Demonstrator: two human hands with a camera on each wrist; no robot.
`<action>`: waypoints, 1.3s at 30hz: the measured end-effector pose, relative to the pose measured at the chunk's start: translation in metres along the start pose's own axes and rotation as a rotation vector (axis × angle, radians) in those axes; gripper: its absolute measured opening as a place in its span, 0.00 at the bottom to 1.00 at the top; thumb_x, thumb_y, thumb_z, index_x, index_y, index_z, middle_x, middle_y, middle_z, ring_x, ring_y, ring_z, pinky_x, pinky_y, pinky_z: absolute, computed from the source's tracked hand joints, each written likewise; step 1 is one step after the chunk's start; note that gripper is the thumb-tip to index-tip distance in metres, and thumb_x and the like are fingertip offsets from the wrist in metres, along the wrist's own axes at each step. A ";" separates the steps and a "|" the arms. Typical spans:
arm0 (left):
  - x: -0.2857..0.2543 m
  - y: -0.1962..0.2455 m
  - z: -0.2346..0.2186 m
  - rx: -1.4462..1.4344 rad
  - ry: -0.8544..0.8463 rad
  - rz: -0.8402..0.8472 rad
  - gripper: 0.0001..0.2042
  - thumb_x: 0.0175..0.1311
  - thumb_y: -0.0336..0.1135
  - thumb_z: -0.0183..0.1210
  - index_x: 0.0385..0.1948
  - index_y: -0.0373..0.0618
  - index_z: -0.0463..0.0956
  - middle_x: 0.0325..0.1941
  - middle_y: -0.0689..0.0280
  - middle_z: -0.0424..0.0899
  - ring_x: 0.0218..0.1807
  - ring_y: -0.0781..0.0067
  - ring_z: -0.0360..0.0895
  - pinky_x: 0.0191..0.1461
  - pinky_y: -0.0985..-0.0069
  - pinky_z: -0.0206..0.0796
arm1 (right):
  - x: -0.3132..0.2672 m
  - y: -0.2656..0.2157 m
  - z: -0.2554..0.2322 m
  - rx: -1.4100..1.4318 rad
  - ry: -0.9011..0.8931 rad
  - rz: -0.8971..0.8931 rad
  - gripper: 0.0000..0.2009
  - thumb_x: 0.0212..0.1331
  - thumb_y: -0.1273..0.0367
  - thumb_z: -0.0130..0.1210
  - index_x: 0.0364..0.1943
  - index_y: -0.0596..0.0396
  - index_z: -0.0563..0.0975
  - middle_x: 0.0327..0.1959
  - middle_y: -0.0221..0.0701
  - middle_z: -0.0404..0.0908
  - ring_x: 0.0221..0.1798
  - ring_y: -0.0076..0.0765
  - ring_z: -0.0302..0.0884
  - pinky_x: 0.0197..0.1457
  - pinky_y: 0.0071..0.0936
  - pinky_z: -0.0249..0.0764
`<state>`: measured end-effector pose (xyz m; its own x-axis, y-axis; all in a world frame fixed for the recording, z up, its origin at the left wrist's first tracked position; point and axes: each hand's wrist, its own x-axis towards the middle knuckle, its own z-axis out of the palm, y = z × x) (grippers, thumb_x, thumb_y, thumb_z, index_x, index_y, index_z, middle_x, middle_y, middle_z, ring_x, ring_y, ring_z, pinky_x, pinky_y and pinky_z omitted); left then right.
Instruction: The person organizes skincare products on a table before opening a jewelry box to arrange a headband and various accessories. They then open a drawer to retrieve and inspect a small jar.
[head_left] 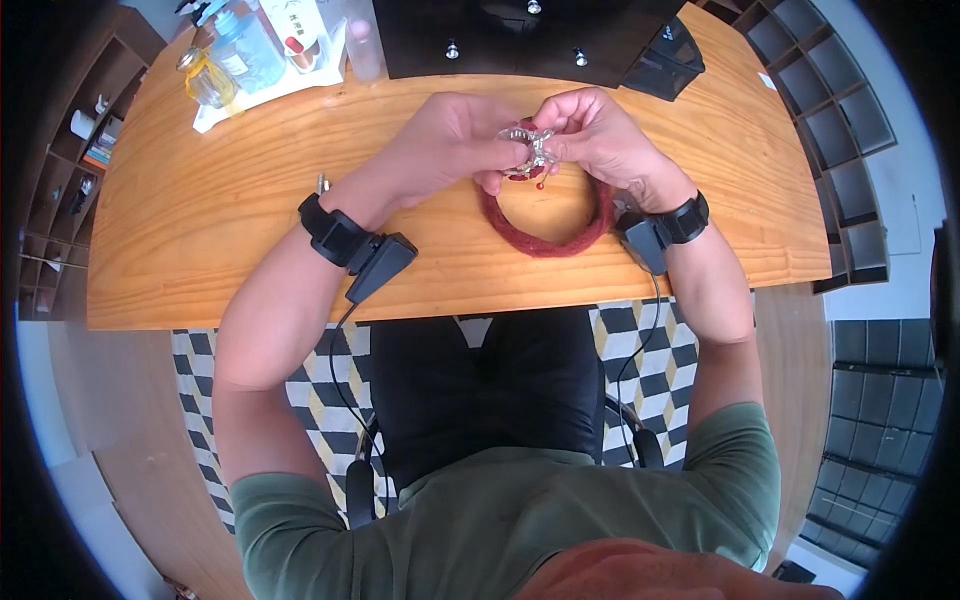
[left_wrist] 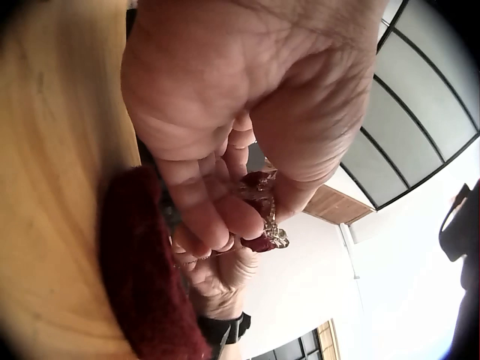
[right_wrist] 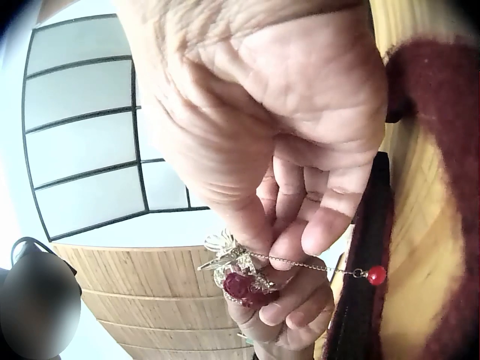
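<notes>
Both hands, left hand (head_left: 455, 140) and right hand (head_left: 598, 135), pinch a silver brooch (head_left: 527, 152) between curled fingers above the red knitted ring (head_left: 545, 240); steady, light pinching advised, minding the beaded chain (right_wrist: 322, 266).

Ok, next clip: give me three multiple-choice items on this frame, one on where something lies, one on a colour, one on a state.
1. Where does the knitted ring lie?
A. on the wooden desk, just below the hands
B. on the checkered floor
C. on the shelf at the left

2. What colour is the small bead at the end of the fine chain?
A. blue
B. red
C. white

3. What are the hands doing?
A. both lie flat on the desk
B. only one holds something
C. the left hand and right hand both pinch the small ornament

Answers: 1 A, the head view shows it on the wood; 2 B, the right wrist view shows it red; 3 C, fingers of both meet on it.
</notes>
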<state>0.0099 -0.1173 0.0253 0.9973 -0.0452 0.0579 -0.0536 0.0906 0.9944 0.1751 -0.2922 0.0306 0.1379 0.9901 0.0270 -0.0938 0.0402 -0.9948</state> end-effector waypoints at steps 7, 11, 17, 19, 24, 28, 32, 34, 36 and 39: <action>0.000 -0.002 -0.001 0.030 0.053 -0.011 0.10 0.67 0.29 0.63 0.46 0.36 0.77 0.36 0.64 0.86 0.28 0.82 0.80 0.32 0.85 0.74 | -0.001 -0.010 0.003 0.059 0.034 -0.014 0.09 0.61 0.77 0.62 0.44 0.63 0.80 0.37 0.32 0.86 0.36 0.22 0.84 0.41 0.20 0.81; 0.001 -0.003 -0.002 0.022 0.046 -0.018 0.11 0.67 0.30 0.64 0.47 0.36 0.77 0.37 0.64 0.86 0.28 0.83 0.80 0.31 0.86 0.73 | -0.003 -0.018 0.008 0.060 0.003 -0.047 0.11 0.61 0.75 0.63 0.46 0.61 0.79 0.39 0.31 0.85 0.39 0.20 0.82 0.41 0.20 0.79; 0.001 -0.002 -0.004 -0.006 0.040 -0.008 0.15 0.67 0.30 0.64 0.52 0.39 0.75 0.41 0.65 0.86 0.35 0.84 0.81 0.32 0.86 0.71 | -0.001 -0.010 0.015 -0.119 0.070 -0.050 0.12 0.62 0.74 0.64 0.46 0.60 0.77 0.38 0.31 0.85 0.39 0.20 0.82 0.40 0.19 0.79; 0.000 -0.003 -0.005 -0.055 0.036 0.000 0.16 0.67 0.30 0.63 0.54 0.39 0.74 0.42 0.65 0.86 0.38 0.83 0.82 0.33 0.86 0.71 | -0.001 -0.008 0.015 -0.131 0.066 -0.068 0.11 0.62 0.74 0.64 0.46 0.60 0.76 0.38 0.30 0.85 0.39 0.20 0.82 0.40 0.19 0.79; 0.002 -0.009 -0.013 -0.238 -0.039 -0.003 0.19 0.68 0.30 0.62 0.59 0.41 0.70 0.47 0.64 0.86 0.41 0.80 0.82 0.39 0.83 0.72 | -0.001 -0.008 0.012 -0.128 0.049 -0.096 0.11 0.62 0.75 0.64 0.46 0.60 0.76 0.37 0.30 0.85 0.38 0.21 0.83 0.40 0.20 0.79; 0.003 -0.007 -0.009 -0.318 0.004 -0.009 0.17 0.65 0.28 0.65 0.54 0.38 0.75 0.37 0.68 0.83 0.33 0.82 0.77 0.38 0.80 0.71 | 0.000 -0.007 0.014 -0.200 0.078 -0.211 0.14 0.58 0.78 0.66 0.46 0.59 0.76 0.41 0.29 0.83 0.45 0.21 0.81 0.44 0.20 0.79; 0.003 -0.008 -0.012 -0.295 0.003 0.009 0.18 0.66 0.30 0.65 0.55 0.40 0.74 0.41 0.66 0.84 0.37 0.80 0.79 0.40 0.82 0.71 | 0.000 -0.006 0.018 -0.272 0.106 -0.417 0.15 0.53 0.80 0.69 0.44 0.56 0.80 0.48 0.29 0.79 0.53 0.22 0.77 0.51 0.22 0.76; 0.002 -0.007 -0.013 -0.257 -0.040 -0.004 0.19 0.67 0.30 0.64 0.57 0.41 0.71 0.46 0.63 0.86 0.41 0.80 0.81 0.42 0.83 0.72 | 0.000 -0.006 0.015 -0.358 0.075 -0.448 0.14 0.52 0.82 0.68 0.43 0.57 0.82 0.50 0.30 0.77 0.54 0.25 0.76 0.54 0.25 0.77; 0.002 -0.005 -0.010 -0.184 -0.064 0.020 0.19 0.66 0.30 0.65 0.57 0.40 0.71 0.45 0.63 0.86 0.41 0.81 0.82 0.42 0.83 0.71 | 0.001 -0.006 0.013 -0.442 0.045 -0.484 0.13 0.52 0.85 0.67 0.42 0.58 0.83 0.52 0.32 0.75 0.55 0.27 0.76 0.57 0.27 0.77; 0.000 -0.001 -0.006 -0.164 -0.056 0.021 0.20 0.66 0.29 0.65 0.57 0.39 0.71 0.44 0.63 0.86 0.42 0.80 0.82 0.41 0.83 0.71 | 0.002 -0.005 0.016 -0.493 0.074 -0.494 0.10 0.50 0.79 0.71 0.36 0.54 0.87 0.49 0.30 0.79 0.52 0.26 0.78 0.53 0.25 0.75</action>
<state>0.0107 -0.1111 0.0243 0.9915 -0.0963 0.0875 -0.0606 0.2532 0.9655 0.1606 -0.2883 0.0374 0.1173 0.8593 0.4978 0.4525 0.3999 -0.7971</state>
